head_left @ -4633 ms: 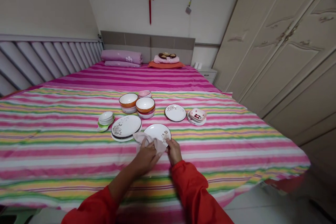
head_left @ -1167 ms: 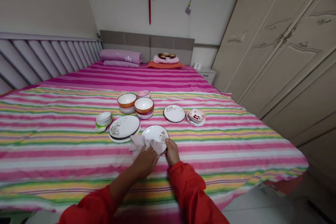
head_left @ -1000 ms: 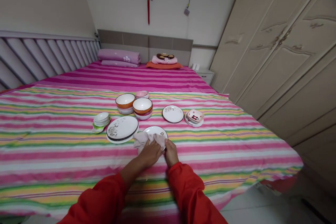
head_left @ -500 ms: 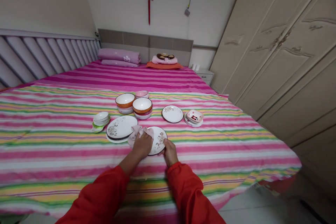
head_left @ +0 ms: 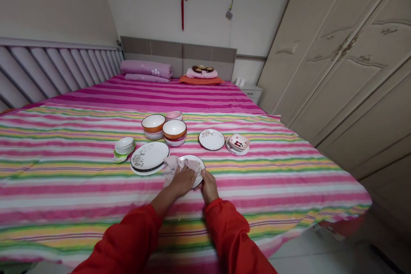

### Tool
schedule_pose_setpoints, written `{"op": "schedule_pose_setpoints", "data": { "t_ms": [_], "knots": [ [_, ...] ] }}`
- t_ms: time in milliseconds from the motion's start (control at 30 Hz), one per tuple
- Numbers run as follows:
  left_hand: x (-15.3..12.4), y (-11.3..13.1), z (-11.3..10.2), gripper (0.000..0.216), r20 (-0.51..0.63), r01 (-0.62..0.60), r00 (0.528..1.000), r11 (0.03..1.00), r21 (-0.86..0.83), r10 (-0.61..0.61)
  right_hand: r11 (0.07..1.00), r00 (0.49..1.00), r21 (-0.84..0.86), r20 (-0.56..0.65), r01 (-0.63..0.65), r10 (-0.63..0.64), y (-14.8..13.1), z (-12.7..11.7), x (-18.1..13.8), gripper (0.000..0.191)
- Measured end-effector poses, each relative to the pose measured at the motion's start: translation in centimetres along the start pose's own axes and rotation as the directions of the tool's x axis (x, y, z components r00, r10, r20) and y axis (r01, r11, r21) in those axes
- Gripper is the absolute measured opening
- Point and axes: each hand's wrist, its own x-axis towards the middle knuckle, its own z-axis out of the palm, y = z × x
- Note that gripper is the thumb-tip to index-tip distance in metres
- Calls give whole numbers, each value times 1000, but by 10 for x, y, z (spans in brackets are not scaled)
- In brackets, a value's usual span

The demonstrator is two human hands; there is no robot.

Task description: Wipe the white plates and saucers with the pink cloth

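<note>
**Pressing the pale cloth (head_left: 172, 165) to the flower-patterned plate (head_left: 201, 165), left hand (head_left: 183, 181) on top**

Head view. I have the left fingers close together, laid over the cloth on the plate's face; whether they pinch a fold of it, I cannot tell. The right hand (head_left: 209, 186) is clamped on the plate's right rim, thumb above, the other fingers partly hidden. So the plate sits directly under the left fingers and just left of the right fingertips. Whether it rests on the striped cover (head_left: 272, 184) or is slightly raised, I cannot tell.

Around the fingers, I note:
- Left of the left fingers: a stack of large plates (head_left: 150, 155); farther out, small white bowls (head_left: 123, 144) on a green dish (head_left: 118, 158).
- Ahead of the left fingers: two orange bowls (head_left: 174, 129) atop others, a pink bowl (head_left: 174, 115) behind.
- Ahead of the right fingers: a single plate (head_left: 211, 139); right of that, a squarish pink dish (head_left: 239, 141) on stacked plates.
</note>
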Motion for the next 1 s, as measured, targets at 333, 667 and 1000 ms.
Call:
{"op": "schedule_pose_setpoints", "data": {
  "t_ms": [333, 667, 1000],
  "knots": [
    [-58, -2, 11, 40, -104, -222, 970, 975, -23, 219, 999, 999, -23, -15, 45, -46, 0, 1, -3, 39],
    [-58, -39, 0, 41, -73, 39, 997, 990, 138, -29, 997, 999, -71, -23, 23, -25, 1, 2, -2, 45],
    [6, -15, -4, 42, -8, 111, 994, 992, 56, -111, 999, 1000, -38, -8, 18, -19, 3, 0, 1, 45]
  ]
}}
